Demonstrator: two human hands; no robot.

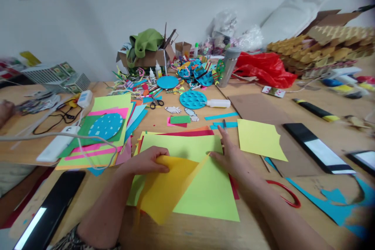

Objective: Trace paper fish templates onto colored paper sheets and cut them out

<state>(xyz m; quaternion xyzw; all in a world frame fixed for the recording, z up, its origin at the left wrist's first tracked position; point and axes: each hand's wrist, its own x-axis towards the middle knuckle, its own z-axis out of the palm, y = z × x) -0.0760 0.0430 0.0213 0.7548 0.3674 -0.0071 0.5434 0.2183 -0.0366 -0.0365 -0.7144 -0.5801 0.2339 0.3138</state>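
A yellow-orange sheet of paper (pixel 171 187) is in my left hand (pixel 154 160), pinched between thumb and fingers along its upper edge. It hangs tilted, with a fold or loose flap running to its right corner. Below it lies a stack of coloured sheets topped by a lime-green sheet (pixel 205 199), with red and orange edges showing behind. My right hand (pixel 230 152) is at the stack's right edge, fingers spread. Its thumb reaches the yellow-orange sheet's right corner. Beside the index finger is a dark pen (pixel 224 125); whether the finger touches it I cannot tell.
A pale yellow sheet (pixel 259 138) lies on brown cardboard (pixel 252 105) to the right. Red-handled scissors (pixel 285 193) are beside my right forearm. Black scissors (pixel 156 102), a glue bottle (pixel 218 103) and blue discs lie farther back. A steel flask (pixel 229 66) stands behind. Another person's hand (pixel 6 112) is at far left.
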